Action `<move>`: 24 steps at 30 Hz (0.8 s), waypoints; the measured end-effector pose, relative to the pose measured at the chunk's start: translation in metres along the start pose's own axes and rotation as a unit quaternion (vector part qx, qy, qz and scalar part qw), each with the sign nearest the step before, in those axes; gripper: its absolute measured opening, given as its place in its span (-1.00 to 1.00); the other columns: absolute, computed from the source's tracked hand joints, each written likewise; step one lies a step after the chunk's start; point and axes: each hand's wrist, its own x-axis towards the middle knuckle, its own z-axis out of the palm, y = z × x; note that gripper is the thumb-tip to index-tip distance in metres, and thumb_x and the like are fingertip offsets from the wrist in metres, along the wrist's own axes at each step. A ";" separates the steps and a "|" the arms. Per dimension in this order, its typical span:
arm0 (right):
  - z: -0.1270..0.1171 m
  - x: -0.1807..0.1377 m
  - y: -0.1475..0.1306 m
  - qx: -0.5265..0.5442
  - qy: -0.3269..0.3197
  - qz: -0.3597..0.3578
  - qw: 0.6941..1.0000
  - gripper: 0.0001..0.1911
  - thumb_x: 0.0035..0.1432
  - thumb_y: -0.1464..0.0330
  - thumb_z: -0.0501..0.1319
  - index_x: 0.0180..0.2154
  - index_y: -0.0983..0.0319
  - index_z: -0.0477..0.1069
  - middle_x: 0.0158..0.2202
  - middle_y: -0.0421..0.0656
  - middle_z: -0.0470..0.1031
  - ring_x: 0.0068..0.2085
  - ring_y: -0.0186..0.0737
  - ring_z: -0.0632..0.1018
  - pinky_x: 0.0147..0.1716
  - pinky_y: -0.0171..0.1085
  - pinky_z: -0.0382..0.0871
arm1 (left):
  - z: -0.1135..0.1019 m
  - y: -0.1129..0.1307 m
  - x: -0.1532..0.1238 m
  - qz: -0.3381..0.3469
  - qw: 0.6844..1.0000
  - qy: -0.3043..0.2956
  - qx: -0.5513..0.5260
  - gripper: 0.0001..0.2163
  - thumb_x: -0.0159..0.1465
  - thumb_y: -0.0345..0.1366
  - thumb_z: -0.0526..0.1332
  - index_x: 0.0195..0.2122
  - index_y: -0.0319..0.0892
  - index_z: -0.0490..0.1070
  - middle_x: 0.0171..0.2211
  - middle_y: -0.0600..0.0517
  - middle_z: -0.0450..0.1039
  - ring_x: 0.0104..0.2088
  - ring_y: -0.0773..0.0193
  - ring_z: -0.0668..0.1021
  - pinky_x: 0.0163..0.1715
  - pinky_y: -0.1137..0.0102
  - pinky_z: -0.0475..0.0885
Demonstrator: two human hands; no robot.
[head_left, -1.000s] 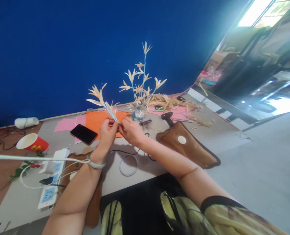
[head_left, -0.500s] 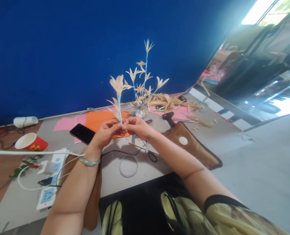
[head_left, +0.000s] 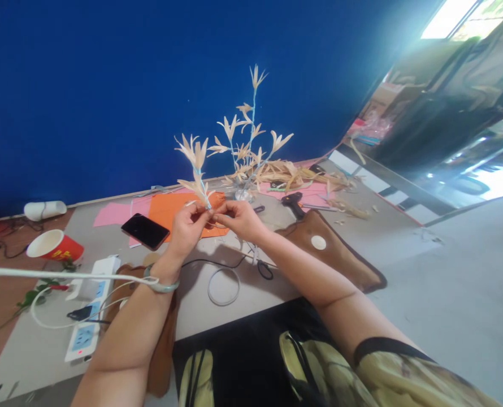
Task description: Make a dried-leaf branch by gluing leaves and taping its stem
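Observation:
Between my hands stands a craft flower stem (head_left: 198,172), with pale, husk-like petals and a light blue wrapped stalk. My left hand (head_left: 189,227) pinches the stalk low down from the left. My right hand (head_left: 239,220) meets it from the right, thumb and fingers pressed together at the stalk's lower end. Whether a thin strip is between the fingertips I cannot make out. Just behind, a taller branch of similar flowers (head_left: 254,121) rises from a small clear holder (head_left: 243,195). An orange sheet (head_left: 160,206) lies beneath and behind my left hand.
Dry husk strips (head_left: 294,175) lie on pink paper at the back, near a black glue gun (head_left: 293,202). A brown cushion (head_left: 332,251) sits to the right. At left are a phone (head_left: 145,230), a red paper cup (head_left: 55,246), a power strip (head_left: 91,311) and a white cable (head_left: 65,275).
The flower stem in my hands has tilted left and turned, its petals now facing differently. My left wrist has shifted slightly right, showing more of the phone.

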 end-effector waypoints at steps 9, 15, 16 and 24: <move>0.001 -0.006 -0.003 -0.023 -0.004 -0.006 1.000 -0.72 -0.01 0.21 0.34 -0.47 0.34 0.48 -0.47 -0.11 0.52 -0.43 -0.31 0.45 -0.42 -0.33 0.29 | -0.001 0.000 -0.001 -0.016 1.000 0.023 0.001 -0.73 -0.02 -0.17 0.42 -0.51 -0.23 0.40 -0.52 0.08 0.39 -0.53 0.35 0.51 -0.48 0.42 0.52; -0.009 -0.004 -0.007 0.097 -0.098 0.052 0.989 -0.70 0.00 0.19 0.34 -0.43 0.33 0.44 -0.59 -0.27 0.35 -0.58 -0.48 0.23 -0.59 -0.41 0.06 | 0.000 0.003 -0.001 -0.062 0.991 -0.033 -0.115 -0.77 0.02 -0.24 0.39 -0.55 -0.19 0.35 -0.62 0.13 0.37 -0.55 0.39 0.48 -0.44 0.44 0.47; -0.010 -0.004 -0.007 0.119 -0.110 0.067 0.985 -0.69 -0.01 0.18 0.35 -0.44 0.32 0.43 -0.62 -0.30 0.30 -0.60 -0.50 0.18 -0.62 -0.41 0.00 | 0.000 0.002 -0.002 -0.062 0.991 -0.035 -0.116 -0.78 0.03 -0.23 0.38 -0.55 -0.19 0.37 -0.61 0.13 0.38 -0.55 0.39 0.48 -0.45 0.44 0.47; -0.012 -0.004 -0.004 0.246 -0.175 0.135 0.944 -0.62 -0.09 0.19 0.41 -0.50 0.29 0.30 -0.68 -0.39 0.15 -0.64 -0.55 0.02 -0.65 -0.41 -0.21 | -0.001 0.001 -0.002 -0.081 0.982 -0.094 -0.141 -0.79 0.05 -0.16 0.38 -0.46 -0.20 0.50 -0.45 0.02 0.48 -0.47 0.34 0.50 -0.44 0.41 0.48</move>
